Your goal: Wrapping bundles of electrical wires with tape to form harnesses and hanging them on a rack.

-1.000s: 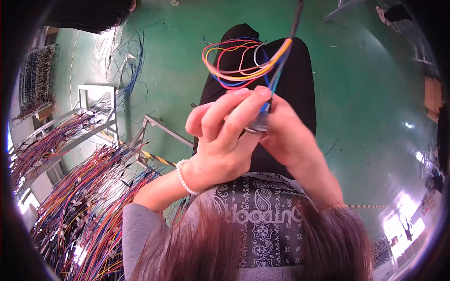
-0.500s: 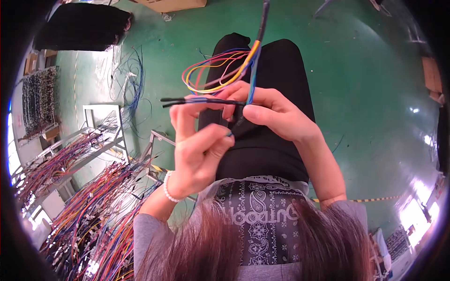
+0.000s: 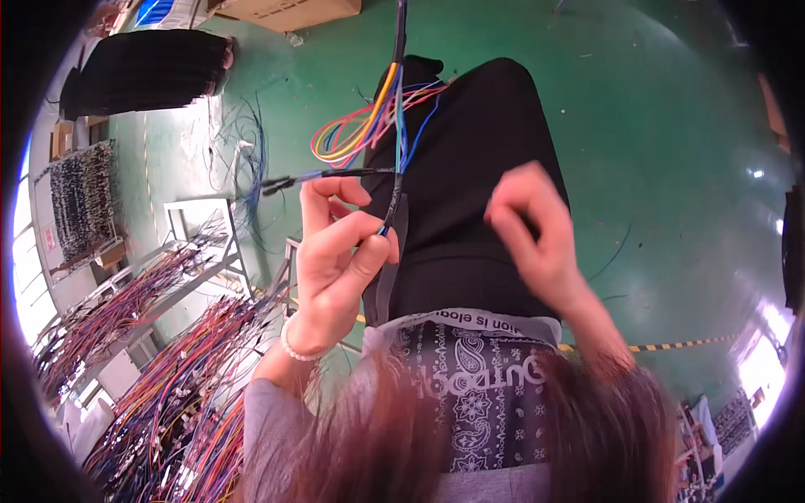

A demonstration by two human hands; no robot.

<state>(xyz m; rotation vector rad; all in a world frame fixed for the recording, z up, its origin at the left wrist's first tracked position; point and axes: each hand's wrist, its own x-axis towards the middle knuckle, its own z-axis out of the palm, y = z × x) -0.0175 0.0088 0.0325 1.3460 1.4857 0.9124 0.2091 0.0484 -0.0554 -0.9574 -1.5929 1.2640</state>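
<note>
The top edge cuts off the wire harness (image 3: pixel 387 101) and 1 cardboard box (image 3: pixel 289 10); the right hand (image 3: pixel 547 243) is blurred.

Large pale lettering runs across the front of the person's shirt (image 3: pixel 470 411), lower centre of the frame; smaller dark lettering follows its light hem (image 3: pixel 537 329). Other markings are too small to read.

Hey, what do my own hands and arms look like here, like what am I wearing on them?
Your left hand is ungloved, with a white bracelet of small round beads at its wrist. Your right hand is ungloved too, with no bracelet visible. A plain grey fabric sleeve covers your upper left arm, ending short of the wrist.
</note>
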